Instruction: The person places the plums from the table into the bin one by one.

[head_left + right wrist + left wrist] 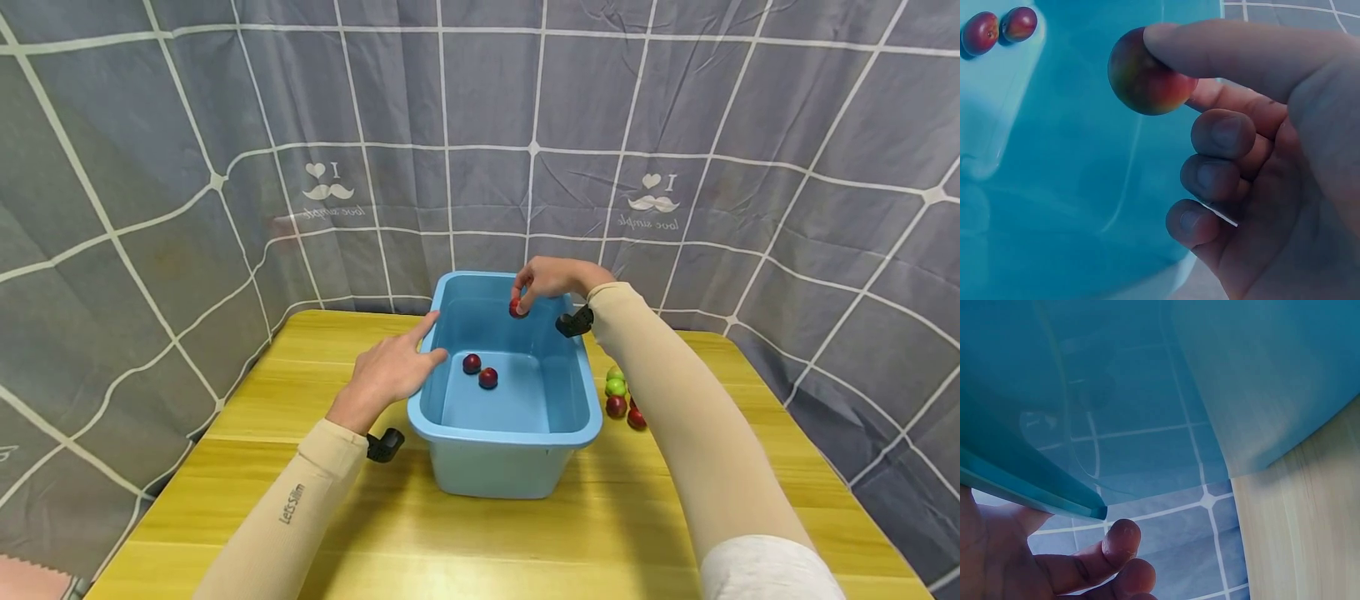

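Observation:
My right hand (553, 277) pinches a dark red plum (1147, 78) between thumb and index finger, above the far right part of a blue plastic tub (506, 437). In the right wrist view the plum shows a yellow-green patch, and the other fingers are curled in, apart from it. Two more plums (480, 371) lie close together on the tub's floor. My left hand (390, 371) rests at the tub's left rim, index finger stretched along it and thumb over the edge. In the left wrist view its fingertips (1124, 540) stand free beside the translucent wall.
Right of the tub, several red plums (617, 407) and green fruits (616, 387) lie on the wooden table (255, 408), partly hidden by the right forearm. A grey curtain with white grid lines (480, 100) hangs behind and at both sides.

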Action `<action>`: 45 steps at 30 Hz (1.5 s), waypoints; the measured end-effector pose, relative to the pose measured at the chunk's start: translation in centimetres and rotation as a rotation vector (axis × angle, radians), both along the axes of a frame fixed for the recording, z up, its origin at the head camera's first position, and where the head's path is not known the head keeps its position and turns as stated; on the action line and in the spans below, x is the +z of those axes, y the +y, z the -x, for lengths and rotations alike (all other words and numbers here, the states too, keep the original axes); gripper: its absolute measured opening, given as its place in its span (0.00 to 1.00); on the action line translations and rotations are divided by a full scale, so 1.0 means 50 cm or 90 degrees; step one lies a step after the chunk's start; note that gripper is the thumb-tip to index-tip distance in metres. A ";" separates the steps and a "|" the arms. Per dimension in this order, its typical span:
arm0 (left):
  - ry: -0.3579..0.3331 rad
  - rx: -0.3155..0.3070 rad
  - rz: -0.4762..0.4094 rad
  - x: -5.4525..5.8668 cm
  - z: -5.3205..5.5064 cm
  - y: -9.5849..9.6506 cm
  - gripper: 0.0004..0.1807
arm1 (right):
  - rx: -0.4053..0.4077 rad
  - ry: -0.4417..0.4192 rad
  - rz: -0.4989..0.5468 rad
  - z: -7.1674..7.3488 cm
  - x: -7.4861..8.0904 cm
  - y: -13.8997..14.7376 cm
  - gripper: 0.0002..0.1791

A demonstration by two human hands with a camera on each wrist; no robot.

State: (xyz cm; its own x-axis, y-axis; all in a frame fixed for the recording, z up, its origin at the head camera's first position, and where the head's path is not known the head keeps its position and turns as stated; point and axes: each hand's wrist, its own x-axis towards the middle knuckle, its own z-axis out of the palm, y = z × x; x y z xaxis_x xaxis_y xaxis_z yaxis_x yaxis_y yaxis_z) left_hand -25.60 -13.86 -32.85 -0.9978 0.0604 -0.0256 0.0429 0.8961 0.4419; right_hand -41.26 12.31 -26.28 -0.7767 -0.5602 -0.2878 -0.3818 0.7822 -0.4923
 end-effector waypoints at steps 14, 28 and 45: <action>-0.001 -0.004 0.000 -0.002 0.001 0.006 0.39 | -0.024 0.002 -0.007 0.008 -0.018 0.012 0.22; 0.000 -0.005 -0.003 0.001 0.004 0.008 0.39 | -0.018 0.101 0.101 -0.039 -0.010 0.078 0.16; -0.003 -0.003 -0.010 0.001 0.006 0.001 0.39 | -0.107 0.103 0.318 -0.097 -0.037 0.212 0.18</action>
